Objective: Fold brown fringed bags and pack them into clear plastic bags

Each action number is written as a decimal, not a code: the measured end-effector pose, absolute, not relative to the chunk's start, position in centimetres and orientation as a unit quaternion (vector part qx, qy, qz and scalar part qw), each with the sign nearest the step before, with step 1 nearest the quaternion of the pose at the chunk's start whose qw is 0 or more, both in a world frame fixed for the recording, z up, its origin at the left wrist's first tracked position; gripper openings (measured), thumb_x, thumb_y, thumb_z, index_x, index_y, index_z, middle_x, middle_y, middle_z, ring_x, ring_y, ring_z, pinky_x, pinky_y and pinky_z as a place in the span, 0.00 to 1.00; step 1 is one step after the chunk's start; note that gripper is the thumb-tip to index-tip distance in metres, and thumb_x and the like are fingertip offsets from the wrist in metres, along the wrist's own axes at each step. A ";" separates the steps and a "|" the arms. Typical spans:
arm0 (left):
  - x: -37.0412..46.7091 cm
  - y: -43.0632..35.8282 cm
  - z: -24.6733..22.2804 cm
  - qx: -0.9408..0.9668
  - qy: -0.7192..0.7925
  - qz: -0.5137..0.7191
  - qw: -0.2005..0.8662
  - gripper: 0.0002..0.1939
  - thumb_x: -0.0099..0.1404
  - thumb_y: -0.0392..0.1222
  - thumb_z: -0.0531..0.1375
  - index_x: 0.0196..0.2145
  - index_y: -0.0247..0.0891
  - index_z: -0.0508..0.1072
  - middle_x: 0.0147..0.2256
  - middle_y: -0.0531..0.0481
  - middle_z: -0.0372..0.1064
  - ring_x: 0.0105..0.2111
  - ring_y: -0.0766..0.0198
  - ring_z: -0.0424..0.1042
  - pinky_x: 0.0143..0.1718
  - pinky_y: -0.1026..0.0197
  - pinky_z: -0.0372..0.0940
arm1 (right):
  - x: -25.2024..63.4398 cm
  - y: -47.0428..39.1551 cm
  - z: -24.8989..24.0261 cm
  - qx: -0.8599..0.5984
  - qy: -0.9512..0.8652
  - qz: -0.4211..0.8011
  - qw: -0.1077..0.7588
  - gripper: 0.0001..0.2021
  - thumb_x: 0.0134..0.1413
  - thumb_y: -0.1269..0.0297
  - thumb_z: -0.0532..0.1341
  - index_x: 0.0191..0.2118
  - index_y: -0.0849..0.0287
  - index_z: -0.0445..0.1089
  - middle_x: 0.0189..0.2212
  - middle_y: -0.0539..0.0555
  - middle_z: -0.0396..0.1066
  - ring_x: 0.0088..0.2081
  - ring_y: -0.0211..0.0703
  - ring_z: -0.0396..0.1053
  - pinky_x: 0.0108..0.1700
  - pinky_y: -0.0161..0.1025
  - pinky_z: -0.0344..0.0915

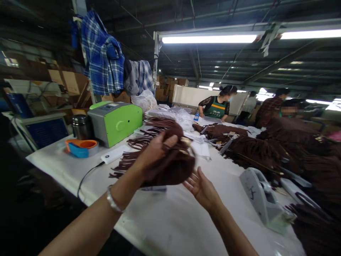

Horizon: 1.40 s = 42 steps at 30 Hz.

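Note:
A dark brown fringed bag (173, 167) is held up over the white table, its long strands trailing to the left. My left hand (157, 151) is closed on its upper part, thumb on top. Small gold-coloured metal parts show near the bag's right side, blurred by motion. Low on the right of the bag, my right hand (201, 188) is open with the palm turned up and fingers stretched toward its edge. Whether those fingertips touch the bag, I cannot tell. A flat purplish packet (154, 188) lies on the table partly beneath the bag.
A green and grey machine (122, 122), a steel flask (80, 127), a tape roll holder (82, 147) and a white power bank (115, 154) stand left. Right are a tape dispenser (263, 199) and piled brown fringed bags (255, 153). A co-worker (217, 106) stands across the table.

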<state>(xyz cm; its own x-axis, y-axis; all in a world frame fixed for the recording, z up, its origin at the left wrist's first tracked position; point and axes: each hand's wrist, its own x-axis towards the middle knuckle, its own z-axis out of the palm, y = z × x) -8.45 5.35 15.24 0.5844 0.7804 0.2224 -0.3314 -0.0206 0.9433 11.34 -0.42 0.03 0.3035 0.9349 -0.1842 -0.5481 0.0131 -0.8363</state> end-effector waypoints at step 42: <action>6.0 7.1 14.3 0.861 0.303 0.186 0.365 0.16 0.57 0.48 0.59 0.39 0.36 0.75 0.39 0.46 0.75 0.43 0.50 0.71 0.47 0.54 0.64 | 23.6 -8.6 -5.3 -0.589 -0.176 0.184 0.767 0.22 0.49 0.48 0.64 0.43 0.61 0.73 0.36 0.54 0.77 0.39 0.47 0.74 0.40 0.39 0.69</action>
